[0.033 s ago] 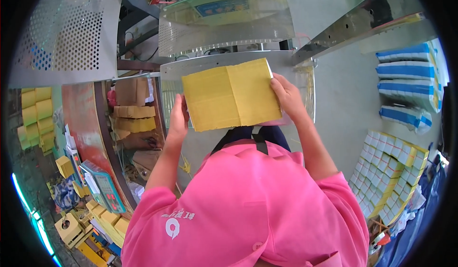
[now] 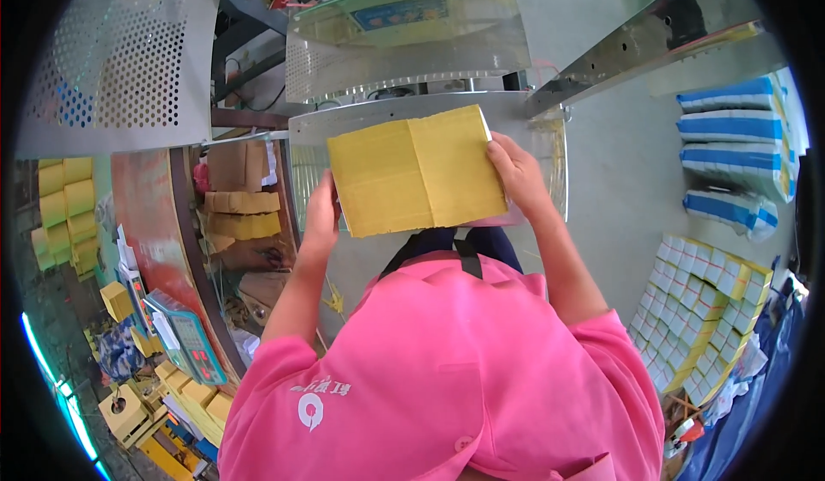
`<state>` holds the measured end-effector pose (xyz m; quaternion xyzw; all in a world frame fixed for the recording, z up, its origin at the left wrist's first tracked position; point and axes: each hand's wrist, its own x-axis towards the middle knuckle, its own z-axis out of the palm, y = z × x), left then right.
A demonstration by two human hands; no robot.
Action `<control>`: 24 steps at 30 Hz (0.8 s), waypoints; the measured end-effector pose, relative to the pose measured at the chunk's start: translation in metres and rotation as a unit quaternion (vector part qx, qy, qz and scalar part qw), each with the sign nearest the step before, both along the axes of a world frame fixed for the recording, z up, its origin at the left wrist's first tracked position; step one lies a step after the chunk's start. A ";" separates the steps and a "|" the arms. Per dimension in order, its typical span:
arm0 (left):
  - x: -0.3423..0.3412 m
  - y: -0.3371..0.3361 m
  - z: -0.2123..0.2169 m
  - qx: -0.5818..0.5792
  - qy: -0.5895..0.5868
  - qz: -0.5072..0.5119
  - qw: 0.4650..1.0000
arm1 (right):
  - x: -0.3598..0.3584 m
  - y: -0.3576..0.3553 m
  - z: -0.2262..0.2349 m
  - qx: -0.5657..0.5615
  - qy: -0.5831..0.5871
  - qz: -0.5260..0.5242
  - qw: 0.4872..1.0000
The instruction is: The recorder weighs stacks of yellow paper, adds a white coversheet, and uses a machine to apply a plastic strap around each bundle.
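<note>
I hold a flat, folded yellow cardboard sheet [image 2: 417, 172] in front of my chest, with a crease down its middle. My left hand [image 2: 322, 215] grips its left edge. My right hand [image 2: 516, 176] grips the right edge, fingers curled over the top side. The sheet is roughly level above a curved metal tray [image 2: 550, 137] of a machine. My pink shirt [image 2: 447, 369] fills the lower middle of the view.
A perforated metal panel [image 2: 120, 60] stands at the upper left and a slanted metal rail [image 2: 653, 39] at the upper right. Flat cardboard stacks [image 2: 241, 210] lie at left, near a teal keypad device [image 2: 189, 339]. Blue-and-white bundles [image 2: 739, 137] and rows of small yellow-white boxes [image 2: 700, 309] lie on the floor at right.
</note>
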<state>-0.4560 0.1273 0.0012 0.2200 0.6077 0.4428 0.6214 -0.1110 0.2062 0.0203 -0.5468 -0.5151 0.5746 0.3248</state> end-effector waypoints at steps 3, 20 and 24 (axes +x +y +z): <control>-0.006 0.000 -0.017 0.006 0.115 -0.075 0.991 | 0.000 -0.002 0.000 0.003 -0.017 -0.001 1.000; 0.047 0.058 -0.043 0.322 0.351 -0.068 0.877 | 0.004 0.026 0.004 0.058 0.200 -0.153 0.966; 0.076 0.064 -0.046 0.291 0.245 -0.084 0.921 | 0.017 0.020 -0.011 0.171 -0.143 -0.227 0.948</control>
